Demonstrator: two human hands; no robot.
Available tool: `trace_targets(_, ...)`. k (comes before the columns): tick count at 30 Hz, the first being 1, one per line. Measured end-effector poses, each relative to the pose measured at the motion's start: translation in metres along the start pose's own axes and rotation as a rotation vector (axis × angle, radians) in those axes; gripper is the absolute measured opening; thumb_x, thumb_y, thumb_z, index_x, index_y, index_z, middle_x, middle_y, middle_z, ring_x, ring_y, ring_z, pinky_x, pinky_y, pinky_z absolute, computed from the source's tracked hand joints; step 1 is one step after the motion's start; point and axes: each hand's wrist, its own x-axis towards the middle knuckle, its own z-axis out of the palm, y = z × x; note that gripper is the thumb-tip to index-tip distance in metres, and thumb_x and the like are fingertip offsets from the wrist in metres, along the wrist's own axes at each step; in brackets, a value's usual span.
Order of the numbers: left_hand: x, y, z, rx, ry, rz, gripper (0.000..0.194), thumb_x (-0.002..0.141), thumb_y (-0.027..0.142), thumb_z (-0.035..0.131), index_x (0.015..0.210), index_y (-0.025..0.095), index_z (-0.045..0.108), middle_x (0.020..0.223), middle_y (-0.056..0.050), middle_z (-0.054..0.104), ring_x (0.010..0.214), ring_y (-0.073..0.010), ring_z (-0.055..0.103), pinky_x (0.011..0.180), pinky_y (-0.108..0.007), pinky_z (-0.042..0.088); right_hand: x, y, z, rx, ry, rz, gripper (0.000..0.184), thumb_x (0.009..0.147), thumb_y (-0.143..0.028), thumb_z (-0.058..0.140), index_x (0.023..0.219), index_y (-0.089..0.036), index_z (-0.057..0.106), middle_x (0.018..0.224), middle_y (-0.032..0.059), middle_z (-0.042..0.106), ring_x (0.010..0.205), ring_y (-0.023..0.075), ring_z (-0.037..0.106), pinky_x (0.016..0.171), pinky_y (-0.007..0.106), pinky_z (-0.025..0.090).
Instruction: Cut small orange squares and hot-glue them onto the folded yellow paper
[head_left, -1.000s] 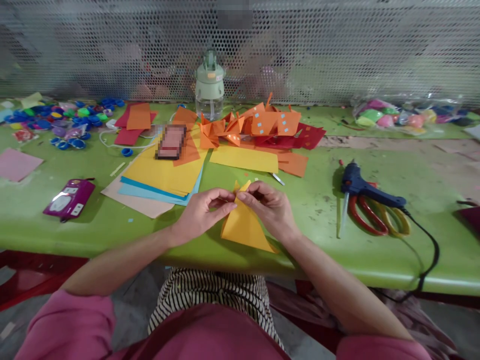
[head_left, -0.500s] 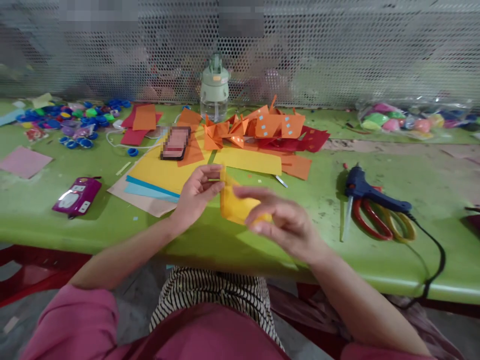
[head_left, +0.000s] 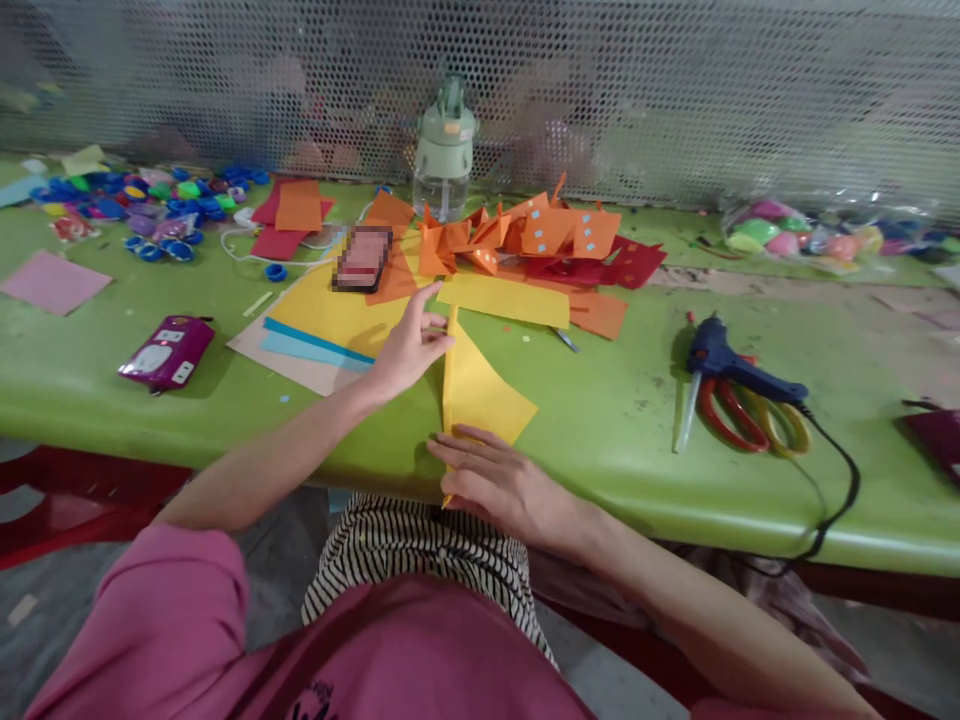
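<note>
A sheet of yellow paper [head_left: 484, 385] with a narrow folded strip along its left edge lies near the front of the table. My left hand [head_left: 409, 345] is at the upper part of that fold, thumb and a bent finger closed at the paper's edge, index finger raised. My right hand [head_left: 510, 485] lies across the lower part of the fold, its fingers stretched out flat over the paper. The sheet's lower tip pokes out past my right thumb at the table's front edge. My right palm covers part of the lower sheet.
Orange folded papers [head_left: 525, 235], a phone [head_left: 364, 258] and a bottle [head_left: 445, 150] stand or lie behind. A purple device [head_left: 169, 352] is left. A glue gun [head_left: 739, 370] with a cord lies right over scissors [head_left: 731, 415]. Bagged colourful pieces [head_left: 810, 235] lie at back right.
The yellow paper has come down from a tilted, raised position onto the table. My right hand has moved down and left, and its curled fingers have flattened onto the fold.
</note>
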Motion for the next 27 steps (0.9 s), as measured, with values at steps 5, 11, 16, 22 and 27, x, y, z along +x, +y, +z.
trace_targets(5,-0.034,0.013,0.003,0.794,-0.087,0.339,0.033,0.087,0.02,0.066,0.119,0.016,0.061,0.14,-0.017,0.054,0.132,-0.0335,0.05,0.109,-0.052,0.042,0.001,-0.003,-0.005,0.14,0.062,0.105,0.012,0.103,-0.028,0.046,0.103,-0.021,0.055,0.116,0.011,0.074,0.116,0.0168,0.068,0.105,0.042,0.053)
trace_targets(11,-0.083,0.018,-0.003,1.051,-0.588,0.442,0.043,0.102,0.017,0.029,0.139,0.012,0.051,0.148,-0.013,0.054,0.14,-0.0212,0.047,0.118,-0.046,0.033,-0.004,-0.013,-0.013,0.217,0.053,0.138,0.016,0.104,-0.03,0.044,0.098,-0.021,0.056,0.104,0.0078,0.074,0.101,0.0156,0.071,0.102,0.039,0.054)
trace_targets(16,-0.096,0.02,-0.011,1.119,-0.656,0.391,0.063,0.1,0.046,0.039,0.154,0.014,0.031,0.163,-0.013,0.031,0.154,-0.0273,0.021,0.125,-0.052,0.013,0.013,-0.007,-0.033,0.301,0.197,0.452,0.024,0.102,-0.041,0.046,0.098,-0.02,0.058,0.085,0.0021,0.07,0.072,0.0111,0.064,0.068,0.024,0.052)
trace_targets(22,-0.089,0.022,-0.017,1.037,-0.732,0.323,0.097,0.08,0.083,0.046,0.153,0.019,0.037,0.162,-0.015,0.033,0.154,-0.0388,0.014,0.122,-0.061,-0.001,0.052,0.044,-0.039,0.277,0.267,0.724,0.031,0.093,-0.041,0.055,0.07,-0.021,0.047,0.06,-0.006,0.042,0.057,0.0087,0.036,0.056,0.024,0.033)
trace_targets(27,-0.076,0.02,-0.026,0.905,-0.757,0.309,0.091,0.076,0.078,0.06,0.151,0.03,0.042,0.16,-0.008,0.038,0.153,-0.0419,0.013,0.121,-0.065,-0.004,0.071,0.081,-0.023,0.243,0.127,0.806,0.027,0.087,-0.039,0.058,0.068,-0.02,0.054,0.064,-0.0031,0.053,0.062,0.0116,0.046,0.061,0.026,0.035)
